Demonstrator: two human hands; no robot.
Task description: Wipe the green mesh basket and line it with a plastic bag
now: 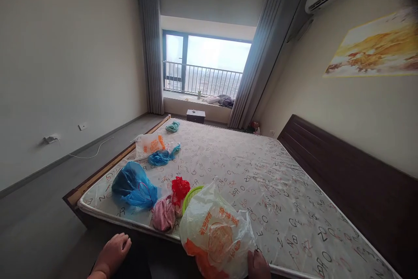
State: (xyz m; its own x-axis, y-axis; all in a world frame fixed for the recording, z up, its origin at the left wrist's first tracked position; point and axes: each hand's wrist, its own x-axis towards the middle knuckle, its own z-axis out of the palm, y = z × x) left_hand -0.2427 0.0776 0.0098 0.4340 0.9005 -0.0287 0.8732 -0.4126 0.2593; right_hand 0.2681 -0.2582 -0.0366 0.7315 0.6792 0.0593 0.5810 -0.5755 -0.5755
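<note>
My right hand (257, 265) grips the lower right side of a white plastic bag (218, 231) with orange print, at the mattress's near edge. A green basket (192, 196) shows partly behind the bag; the rest of it is hidden. Off the mattress's near side, my left hand (112, 253) is loosely closed, with nothing visible in it. Nearest to that hand are a pink cloth (163, 214) and a filled blue plastic bag (133, 185). A red plastic bag (180, 188) lies between the pink cloth and the basket.
The mattress (248, 170) has a lettered cover and a dark headboard (352, 183) on the right. Farther back lie another white printed bag (148, 145), a crumpled blue bag (163, 156) and a teal bundle (172, 127). A small cabinet (196, 115) stands below the window.
</note>
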